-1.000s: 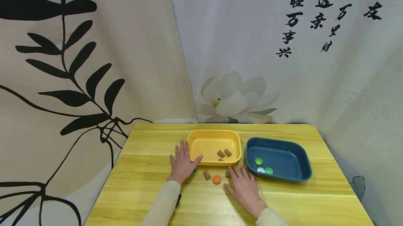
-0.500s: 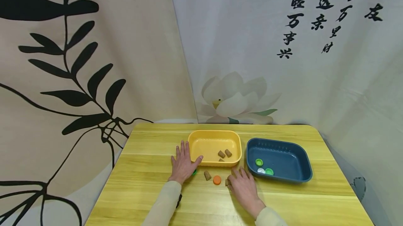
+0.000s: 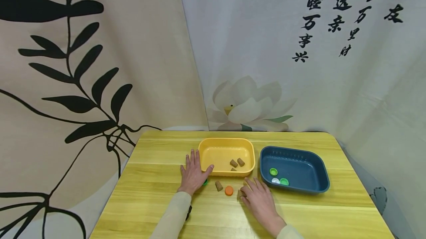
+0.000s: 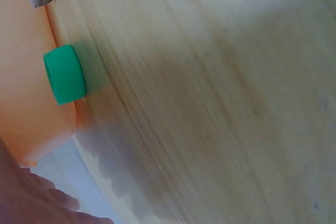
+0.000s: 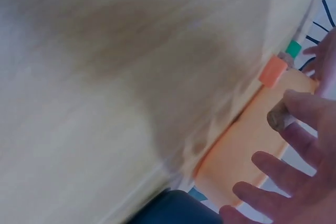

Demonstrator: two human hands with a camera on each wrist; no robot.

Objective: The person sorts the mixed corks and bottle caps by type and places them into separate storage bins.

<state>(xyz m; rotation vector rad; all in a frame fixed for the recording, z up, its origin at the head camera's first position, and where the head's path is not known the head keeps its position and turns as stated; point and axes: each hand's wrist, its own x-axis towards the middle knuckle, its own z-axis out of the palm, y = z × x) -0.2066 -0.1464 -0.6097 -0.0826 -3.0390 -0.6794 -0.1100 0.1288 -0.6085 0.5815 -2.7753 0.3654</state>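
Brown cork (image 5: 277,117): pinched now; a second ago loose between parted thumb and forefinger! Stubby, mottled, right of orange cap (image 3: 229,191).
Right grip (image 3: 261,202): thumb and forefinger clamped on that cork.
Left grip (image 3: 193,177): fingers straight, apart, at yellow tray (image 3: 219,152).
Green cap (image 4: 64,74): whole from left wrist, nearly hidden from head.

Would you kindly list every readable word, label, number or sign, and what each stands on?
"和睦万事兴": left-hand column, pale backdrop.
"胜远亲": second column, same backdrop; top character clipped.
"生万里财": third column, same backdrop; character above cut off, unreadable.
"下友": far-right column, same backdrop.
Yellow tray, blue tray, orange cap: no readable text.
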